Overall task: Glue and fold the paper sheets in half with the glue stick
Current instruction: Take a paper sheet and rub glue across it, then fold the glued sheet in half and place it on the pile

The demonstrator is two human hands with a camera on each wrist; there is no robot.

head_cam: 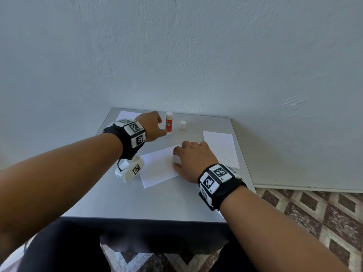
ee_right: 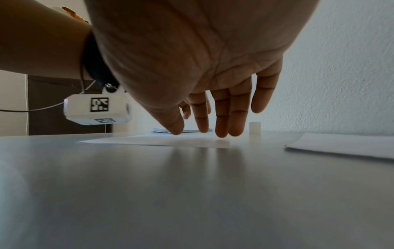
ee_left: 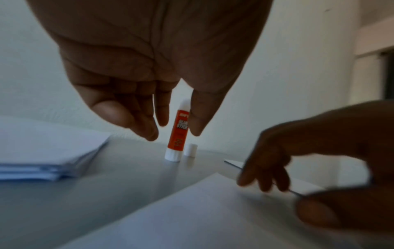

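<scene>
I read the table top [head_cam: 137, 201] as smooth grey laminate or metal with a satin sheen; in the right wrist view it mirrors the fingers faintly. The paper sheet [head_cam: 159, 167] at centre is matt white, as are the sheet at right [head_cam: 222, 148] and the stack [ee_left: 42, 151] at left. The glue stick [head_cam: 169, 123] appears to be glossy plastic, orange label on white; its cap [head_cam: 182, 125] is white plastic. The wall [head_cam: 196, 55] is rough, matt plaster.
</scene>
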